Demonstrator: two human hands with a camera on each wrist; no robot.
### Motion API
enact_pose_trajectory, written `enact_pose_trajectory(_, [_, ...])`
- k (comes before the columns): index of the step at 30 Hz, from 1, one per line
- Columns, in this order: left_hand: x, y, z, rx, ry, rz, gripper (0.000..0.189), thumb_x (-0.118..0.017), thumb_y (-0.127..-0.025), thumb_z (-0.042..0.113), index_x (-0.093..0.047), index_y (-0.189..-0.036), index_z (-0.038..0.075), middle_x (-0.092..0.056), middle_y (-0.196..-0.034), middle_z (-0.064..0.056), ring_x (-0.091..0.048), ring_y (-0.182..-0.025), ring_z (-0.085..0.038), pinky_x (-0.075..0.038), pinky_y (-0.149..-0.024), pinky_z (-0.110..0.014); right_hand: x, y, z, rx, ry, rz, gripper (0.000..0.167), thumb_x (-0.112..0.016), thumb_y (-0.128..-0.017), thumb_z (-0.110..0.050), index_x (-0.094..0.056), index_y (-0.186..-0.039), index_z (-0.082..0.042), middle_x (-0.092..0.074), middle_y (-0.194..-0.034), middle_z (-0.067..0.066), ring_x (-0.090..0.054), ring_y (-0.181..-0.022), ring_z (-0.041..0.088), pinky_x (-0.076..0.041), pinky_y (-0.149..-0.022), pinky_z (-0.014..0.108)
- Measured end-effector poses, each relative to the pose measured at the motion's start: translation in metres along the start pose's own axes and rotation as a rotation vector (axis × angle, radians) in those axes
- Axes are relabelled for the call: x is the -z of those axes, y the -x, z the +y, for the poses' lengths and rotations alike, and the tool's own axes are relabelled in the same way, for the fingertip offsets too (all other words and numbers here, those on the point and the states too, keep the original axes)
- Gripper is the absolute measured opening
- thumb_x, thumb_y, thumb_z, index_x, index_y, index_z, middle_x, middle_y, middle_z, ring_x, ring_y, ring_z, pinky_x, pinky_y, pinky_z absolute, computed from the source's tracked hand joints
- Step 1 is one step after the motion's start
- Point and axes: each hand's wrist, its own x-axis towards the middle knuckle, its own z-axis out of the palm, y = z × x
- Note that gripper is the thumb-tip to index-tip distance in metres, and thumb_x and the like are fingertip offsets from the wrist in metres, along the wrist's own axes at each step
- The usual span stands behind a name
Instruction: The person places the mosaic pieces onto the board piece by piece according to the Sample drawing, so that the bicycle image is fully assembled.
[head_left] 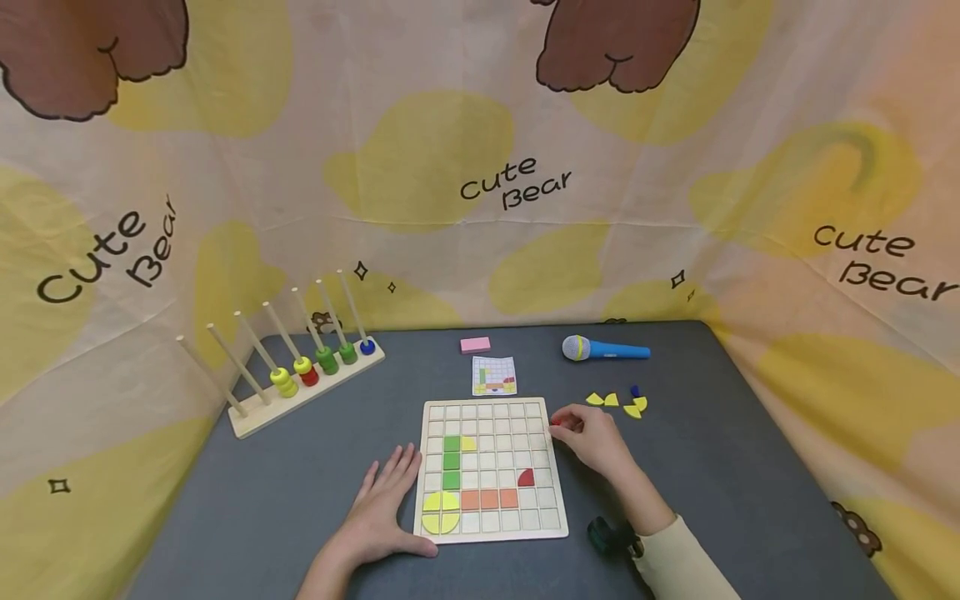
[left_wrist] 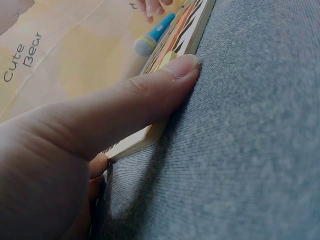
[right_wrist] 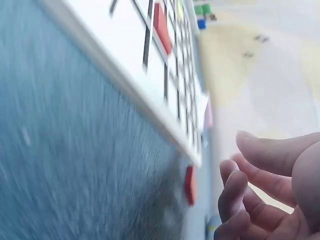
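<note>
A wooden grid board (head_left: pixel 491 538) lies on the dark cloth, holding green squares (head_left: pixel 452 461), orange squares (head_left: pixel 489 499), a yellow circle of quarter pieces (head_left: pixel 441 512), a lone yellow quarter (head_left: pixel 468 443) and a red quarter (head_left: pixel 526 477). My left hand (head_left: pixel 381 512) rests at the board's lower left corner, fingers spread along its side and thumb (left_wrist: pixel 165 80) at the near edge. Beside the board's right edge is my right hand (head_left: pixel 596 437), its fingers loosely bent over a loose red piece (right_wrist: pixel 191 186). In the right wrist view its thumb and fingertips stand apart from that piece.
Behind the board lie a pattern card (head_left: pixel 494 362) and a pink block (head_left: pixel 475 345). A blue toy microphone (head_left: pixel 618 351) sits at back right, with loose yellow quarters (head_left: pixel 632 411) and a blue piece (head_left: pixel 635 390) nearer. A peg rack (head_left: pixel 300 400) with coloured rings stands at left.
</note>
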Motion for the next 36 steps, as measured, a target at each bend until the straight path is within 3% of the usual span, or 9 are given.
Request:
enact_pose_trajectory(7, [0.0, 0.0, 0.0, -0.006, -0.005, 0.0, 0.143, -0.083, -0.052, 0.078, -0.019, -0.163, 0.014, -0.008, -0.171, -0.004, -0.002, -0.158, -0.026, 0.004, -0.123, -0.055, 0.005, -0.022, 0.02, -0.058, 0.035, 0.071, 0.032, -0.079, -0.088, -0.025, -0.072, -0.112, -0.005, -0.071, -0.092, 0.006, -0.061, -0.082, 0.019, -0.051, -0.073, 0.034])
enact_pose_trajectory(12, [0.0, 0.0, 0.0, -0.006, -0.001, 0.0, 0.143, -0.082, -0.052, 0.079, -0.018, -0.163, 0.014, -0.008, -0.171, -0.004, -0.002, -0.158, -0.026, 0.004, -0.123, -0.056, 0.003, -0.03, 0.024, -0.095, 0.087, 0.044, 0.042, -0.081, -0.086, -0.032, -0.071, -0.115, -0.003, -0.066, -0.092, 0.007, -0.057, -0.083, 0.022, -0.048, -0.072, 0.035])
enact_pose_trajectory(23, [-0.001, 0.001, -0.001, -0.007, -0.008, 0.005, 0.144, -0.083, -0.052, 0.079, -0.018, -0.163, 0.015, -0.008, -0.171, -0.003, -0.002, -0.158, -0.025, 0.004, -0.123, -0.055, -0.001, -0.027, 0.021, -0.129, 0.159, 0.009, 0.025, -0.083, -0.084, -0.03, -0.07, -0.092, -0.01, -0.063, -0.083, 0.004, -0.055, -0.076, 0.02, -0.043, -0.067, 0.033])
enact_pose_trajectory(28, [0.0, 0.001, 0.0, -0.007, -0.013, 0.002, 0.143, -0.083, -0.052, 0.079, -0.018, -0.163, 0.014, -0.008, -0.171, -0.003, -0.002, -0.158, -0.026, 0.003, -0.123, -0.056, -0.001, -0.022, 0.02, -0.129, 0.136, 0.048, 0.024, -0.084, -0.083, -0.028, -0.07, -0.091, -0.01, -0.066, -0.083, 0.004, -0.057, -0.077, 0.021, -0.046, -0.068, 0.035])
enact_pose_trajectory(36, [0.002, 0.002, 0.003, 0.001, -0.017, -0.004, 0.143, -0.083, -0.053, 0.078, -0.019, -0.162, 0.013, -0.008, -0.171, -0.004, -0.002, -0.158, -0.026, 0.004, -0.123, -0.055, -0.002, -0.018, 0.024, -0.105, -0.004, 0.089, 0.023, -0.082, -0.085, -0.018, -0.072, -0.102, -0.006, -0.07, -0.087, 0.007, -0.059, -0.078, 0.021, -0.049, -0.07, 0.032])
